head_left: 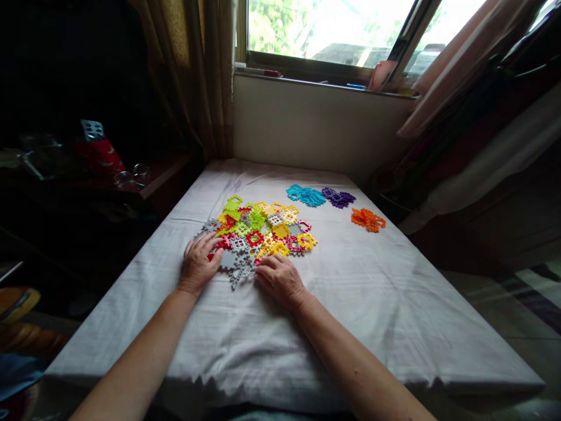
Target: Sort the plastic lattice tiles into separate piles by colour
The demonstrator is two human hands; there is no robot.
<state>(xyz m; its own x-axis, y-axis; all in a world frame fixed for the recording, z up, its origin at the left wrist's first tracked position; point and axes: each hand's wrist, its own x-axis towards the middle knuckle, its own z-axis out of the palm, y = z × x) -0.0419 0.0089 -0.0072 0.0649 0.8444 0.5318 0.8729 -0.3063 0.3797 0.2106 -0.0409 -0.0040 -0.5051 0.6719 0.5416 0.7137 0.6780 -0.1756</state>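
A mixed pile of flat plastic building tiles [255,225] in red, yellow, lime green and grey lies on the white-covered table. My left hand [199,263] rests at the pile's left edge, fingers stretched out over grey and red tiles. A red tile shows between its thumb and fingers. At the front of the pile, my right hand [278,278] has its fingers bent together beside grey triangular tiles [242,272] and a yellow tile [279,249]. Its fingertips are partly hidden, so whatever they pinch does not show.
Beyond the pile sit separate heaps of light blue tiles [307,195], purple tiles [338,197] and orange tiles [368,220]. The tablecloth [350,304] is wrinkled. A dark side table with glasses [141,170] stands left; hanging clothes [464,70] are at right.
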